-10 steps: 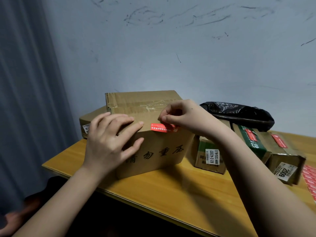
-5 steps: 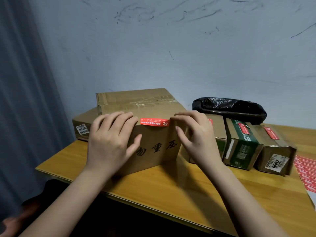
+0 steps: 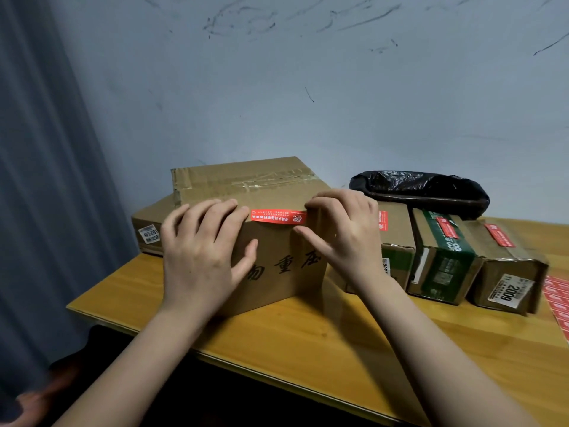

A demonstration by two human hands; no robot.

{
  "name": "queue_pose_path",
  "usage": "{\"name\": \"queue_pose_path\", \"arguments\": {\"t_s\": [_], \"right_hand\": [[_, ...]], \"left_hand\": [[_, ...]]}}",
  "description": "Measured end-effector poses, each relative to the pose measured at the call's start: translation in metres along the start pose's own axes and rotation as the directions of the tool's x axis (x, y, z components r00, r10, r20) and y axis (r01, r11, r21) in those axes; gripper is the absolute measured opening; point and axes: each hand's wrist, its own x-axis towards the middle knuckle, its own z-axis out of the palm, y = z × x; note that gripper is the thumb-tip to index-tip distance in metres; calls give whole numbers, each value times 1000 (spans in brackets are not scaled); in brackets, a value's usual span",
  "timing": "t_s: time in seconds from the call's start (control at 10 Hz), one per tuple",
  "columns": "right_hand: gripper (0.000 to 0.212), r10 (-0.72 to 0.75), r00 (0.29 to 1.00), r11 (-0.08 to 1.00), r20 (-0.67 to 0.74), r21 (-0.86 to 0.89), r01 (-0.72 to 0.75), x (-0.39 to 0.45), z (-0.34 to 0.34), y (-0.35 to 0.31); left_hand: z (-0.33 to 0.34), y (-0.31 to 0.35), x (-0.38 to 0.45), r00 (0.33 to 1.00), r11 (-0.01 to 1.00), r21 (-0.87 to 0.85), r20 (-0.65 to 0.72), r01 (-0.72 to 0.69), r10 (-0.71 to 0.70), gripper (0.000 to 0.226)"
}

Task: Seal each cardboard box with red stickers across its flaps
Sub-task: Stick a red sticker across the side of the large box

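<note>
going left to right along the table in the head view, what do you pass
Grey curtain → flat box with white label → left hand → red sticker → right hand → green box → box marked 2009 → sheet of red stickers.

Two bare forearms enter from bottom edge, no sleeves in view. Left hand [image 3: 203,257]: no ring, no watch, no glove; wrist bare. Right hand [image 3: 341,232]: likewise bare, no ring or band visible. Nails short, unpainted where visible. No bracelets, no marks or tattoos seen on either forearm. Upper arms and clothing out of frame. Blurred part at lower left corner, below desk edge; cannot tell what it is.
</note>
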Motion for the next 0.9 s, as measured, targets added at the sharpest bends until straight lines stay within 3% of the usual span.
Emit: {"name": "queue_pose_path", "arguments": {"t_s": [0.5,0.9], "right_hand": [[32,-231,951,971,-204,-115,212,7,12,15],[26,-313,924,942,-219,-192,274,11,4,15]], "left_hand": [[7,0,0,1000,1000,18,-19,24,-24,39],[6,0,1,1000,999,26,-11,28,-27,39]]}}
